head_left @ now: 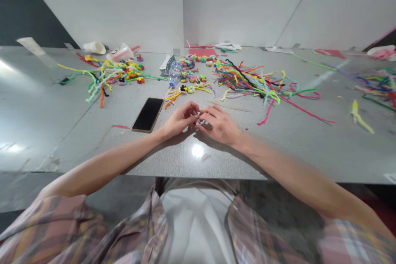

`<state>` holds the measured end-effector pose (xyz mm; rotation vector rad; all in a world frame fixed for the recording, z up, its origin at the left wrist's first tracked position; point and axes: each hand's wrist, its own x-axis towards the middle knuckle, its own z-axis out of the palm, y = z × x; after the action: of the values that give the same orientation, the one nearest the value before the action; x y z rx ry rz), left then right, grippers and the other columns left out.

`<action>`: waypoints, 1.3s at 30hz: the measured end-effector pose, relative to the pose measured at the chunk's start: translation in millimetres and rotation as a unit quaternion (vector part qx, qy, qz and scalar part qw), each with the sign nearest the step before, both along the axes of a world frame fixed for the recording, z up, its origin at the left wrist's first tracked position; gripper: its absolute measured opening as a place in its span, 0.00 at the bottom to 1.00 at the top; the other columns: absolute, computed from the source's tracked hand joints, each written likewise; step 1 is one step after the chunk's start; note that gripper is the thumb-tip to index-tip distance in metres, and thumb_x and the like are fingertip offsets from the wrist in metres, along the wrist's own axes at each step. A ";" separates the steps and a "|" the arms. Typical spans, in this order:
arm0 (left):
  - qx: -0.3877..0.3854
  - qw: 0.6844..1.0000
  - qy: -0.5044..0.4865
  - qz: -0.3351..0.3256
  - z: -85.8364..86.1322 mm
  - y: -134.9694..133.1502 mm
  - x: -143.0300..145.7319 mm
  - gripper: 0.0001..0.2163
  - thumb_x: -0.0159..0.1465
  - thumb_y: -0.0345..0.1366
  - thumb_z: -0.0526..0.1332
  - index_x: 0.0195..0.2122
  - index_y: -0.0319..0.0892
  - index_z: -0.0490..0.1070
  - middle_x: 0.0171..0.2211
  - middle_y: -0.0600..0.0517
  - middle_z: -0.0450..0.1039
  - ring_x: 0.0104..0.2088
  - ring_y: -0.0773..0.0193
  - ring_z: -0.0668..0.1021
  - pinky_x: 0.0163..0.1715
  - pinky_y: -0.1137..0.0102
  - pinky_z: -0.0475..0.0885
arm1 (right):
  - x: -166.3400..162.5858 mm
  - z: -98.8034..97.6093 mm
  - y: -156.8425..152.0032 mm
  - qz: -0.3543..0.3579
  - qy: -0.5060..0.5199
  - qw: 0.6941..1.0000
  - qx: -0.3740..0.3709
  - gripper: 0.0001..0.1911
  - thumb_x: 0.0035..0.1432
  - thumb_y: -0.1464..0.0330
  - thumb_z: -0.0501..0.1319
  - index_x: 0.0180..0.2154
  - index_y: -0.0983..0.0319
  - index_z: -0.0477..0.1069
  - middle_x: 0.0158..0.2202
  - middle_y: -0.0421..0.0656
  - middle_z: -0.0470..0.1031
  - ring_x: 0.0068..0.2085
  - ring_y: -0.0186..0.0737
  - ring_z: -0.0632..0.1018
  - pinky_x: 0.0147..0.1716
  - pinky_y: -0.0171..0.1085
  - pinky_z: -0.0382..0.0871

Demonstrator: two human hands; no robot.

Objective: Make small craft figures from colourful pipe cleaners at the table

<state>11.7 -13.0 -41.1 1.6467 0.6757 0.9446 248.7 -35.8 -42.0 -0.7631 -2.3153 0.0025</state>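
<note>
My left hand (179,119) and my right hand (220,123) meet over the grey table (278,148), fingertips pinched together on a small pale pipe-cleaner piece (199,121); most of it is hidden by the fingers. A dark phone (148,114) lies flat just left of my left hand. Beyond the hands lie small finished pipe-cleaner flowers (193,78) and a big heap of loose coloured pipe cleaners (260,84).
A clear water bottle (175,72) lies on its side behind the phone. Another pipe-cleaner heap (108,76) and tipped cups (94,47) sit far left. More strands (375,84) lie far right. White panels wall off the table's back.
</note>
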 end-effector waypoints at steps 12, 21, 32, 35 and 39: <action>0.063 0.993 0.066 0.074 0.8 -0.7 0.7 0.09 0.72 0.42 0.71 0.45 0.43 0.77 0.38 0.51 0.80 0.39 0.64 0.81 0.37 0.70 0.73 | 3.5 8.6 3.6 -0.001 0.010 1.000 0.005 0.08 0.76 0.69 0.62 0.41 0.55 0.78 0.48 0.50 0.80 0.50 0.55 0.75 0.51 0.53 0.75; 0.092 0.978 0.037 0.182 7.7 0.4 -1.7 0.08 0.72 0.41 0.70 0.45 0.44 0.76 0.41 0.50 0.79 0.42 0.61 0.82 0.37 0.68 0.72 | 12.0 15.1 8.4 -0.027 0.024 0.999 0.015 0.08 0.77 0.70 0.60 0.40 0.56 0.74 0.44 0.48 0.79 0.48 0.53 0.76 0.51 0.52 0.72; 0.107 0.984 0.064 0.129 -0.6 2.6 0.8 0.03 0.71 0.36 0.66 0.44 0.44 0.76 0.36 0.55 0.77 0.35 0.67 0.78 0.37 0.70 0.72 | 29.8 25.1 21.0 -0.065 0.076 0.994 0.035 0.08 0.80 0.64 0.63 0.42 0.55 0.75 0.43 0.46 0.80 0.47 0.52 0.78 0.52 0.51 0.72; 0.100 0.988 0.078 0.084 0.9 -0.4 1.1 0.04 0.72 0.37 0.66 0.44 0.44 0.76 0.37 0.54 0.78 0.36 0.66 0.78 0.37 0.70 0.72 | 35.3 24.9 26.4 -0.072 0.084 0.993 0.039 0.08 0.80 0.64 0.63 0.42 0.55 0.76 0.42 0.46 0.80 0.47 0.52 0.79 0.50 0.50 0.73; 0.098 0.990 0.083 0.052 5.0 -4.1 1.4 0.05 0.73 0.38 0.65 0.44 0.43 0.76 0.38 0.53 0.78 0.36 0.66 0.79 0.37 0.70 0.71 | 41.7 24.1 31.6 -0.086 0.091 0.992 0.021 0.08 0.80 0.63 0.63 0.43 0.55 0.77 0.42 0.47 0.80 0.47 0.51 0.79 0.49 0.49 0.73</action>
<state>13.1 -17.0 -36.1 1.8950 0.8079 0.9812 290.4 -4.2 -17.9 -0.9005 -2.0667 -0.0526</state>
